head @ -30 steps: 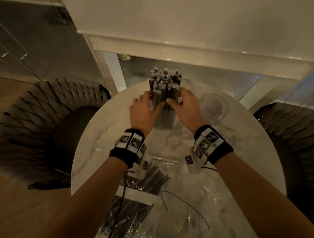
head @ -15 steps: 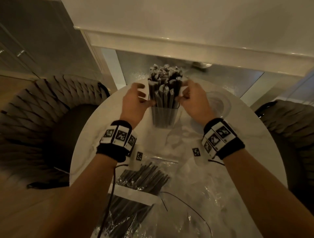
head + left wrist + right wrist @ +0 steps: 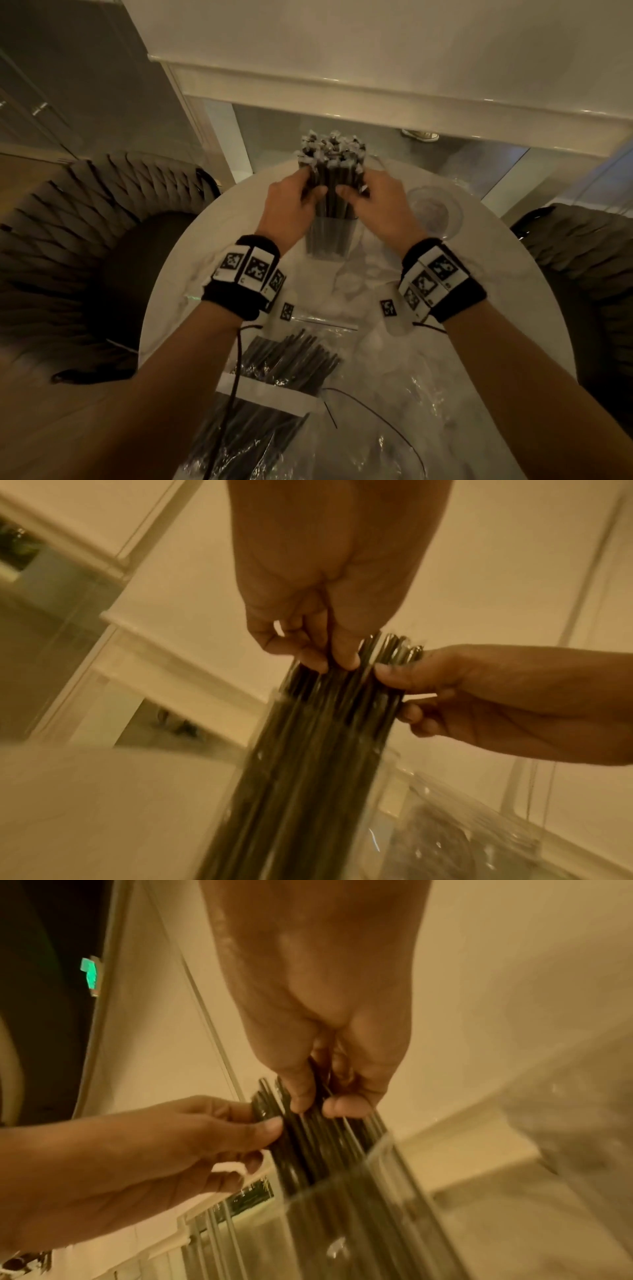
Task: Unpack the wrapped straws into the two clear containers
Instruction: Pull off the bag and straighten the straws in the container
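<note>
Both my left hand [image 3: 290, 205] and right hand [image 3: 376, 202] pinch the dark wrapped straws [image 3: 333, 164] upright in the square clear container [image 3: 328, 236] near the round marble table's [image 3: 178, 291] far edge, so I'd squeeze evenly.

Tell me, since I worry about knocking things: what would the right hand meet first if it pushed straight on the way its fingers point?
The bundle of wrapped straws, which the right hand already grips; beyond them probably the left hand.

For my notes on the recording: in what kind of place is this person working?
Probably a home dining area or a café: a round marble table, woven chairs on both sides, and a white counter behind.
</note>
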Tool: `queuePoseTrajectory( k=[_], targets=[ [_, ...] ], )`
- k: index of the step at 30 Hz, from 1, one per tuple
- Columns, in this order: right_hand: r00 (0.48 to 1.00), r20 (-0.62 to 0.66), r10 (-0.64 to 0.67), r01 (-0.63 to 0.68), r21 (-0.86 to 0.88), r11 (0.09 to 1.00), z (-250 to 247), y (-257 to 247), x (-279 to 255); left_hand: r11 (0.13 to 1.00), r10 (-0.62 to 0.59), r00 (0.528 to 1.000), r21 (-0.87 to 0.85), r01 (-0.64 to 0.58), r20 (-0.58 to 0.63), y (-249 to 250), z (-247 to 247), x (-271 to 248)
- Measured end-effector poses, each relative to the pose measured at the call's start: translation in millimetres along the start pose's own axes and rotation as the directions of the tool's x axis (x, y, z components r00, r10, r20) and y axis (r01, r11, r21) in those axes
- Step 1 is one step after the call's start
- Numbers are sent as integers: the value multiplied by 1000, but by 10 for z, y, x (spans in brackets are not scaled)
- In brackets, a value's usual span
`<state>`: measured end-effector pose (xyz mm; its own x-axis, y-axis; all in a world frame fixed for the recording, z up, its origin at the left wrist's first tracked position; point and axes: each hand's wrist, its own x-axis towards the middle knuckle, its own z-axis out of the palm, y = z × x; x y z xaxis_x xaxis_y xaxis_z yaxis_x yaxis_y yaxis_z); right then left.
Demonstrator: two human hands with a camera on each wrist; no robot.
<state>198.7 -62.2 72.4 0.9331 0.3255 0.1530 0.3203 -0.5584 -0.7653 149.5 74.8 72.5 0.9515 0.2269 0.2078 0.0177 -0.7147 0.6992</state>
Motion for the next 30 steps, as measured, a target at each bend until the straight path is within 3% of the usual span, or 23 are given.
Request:
queuePoseTrajectory(
  k=[4, 9, 14, 18, 20, 23, 27, 30],
  targets=[
    [996, 79, 43, -36, -89, 995, -191, 17, 199, 995, -23, 995, 102, 13, 94, -27, -137, 232],
    [978, 153, 142, -120, -143, 982, -30, 153, 122, 984, -73, 975, 175, 36, 211, -179, 29, 153],
    [995, 57, 83, -73, -159, 984, 26, 187, 31, 992, -93, 994, 88, 88, 50, -250, 98, 63],
    [983, -176, 58, -53, 31, 998, 17, 212, -110, 972, -187, 970, -175, 159, -158, -233, 49, -114],
    [954, -299, 1, 29, 94, 995, -19, 181, -218, 971, -186, 950, -196, 139, -249, -198, 19, -262],
    [956, -276, -99, 130, 95, 987, 37, 104, -346, 978, -115, 971, -193, 73, -212, -116, 80, -433],
    [987, -128, -95, 98, 13, 995, 233, 27, -329, 994, -26, 993, -104, 14, -116, -79, 178, -335],
    [987, -117, -110, 109, -22, 994, 288, 37, -276, 998, -2, 997, -55, -2, -72, -39, 175, -204]
  ],
)
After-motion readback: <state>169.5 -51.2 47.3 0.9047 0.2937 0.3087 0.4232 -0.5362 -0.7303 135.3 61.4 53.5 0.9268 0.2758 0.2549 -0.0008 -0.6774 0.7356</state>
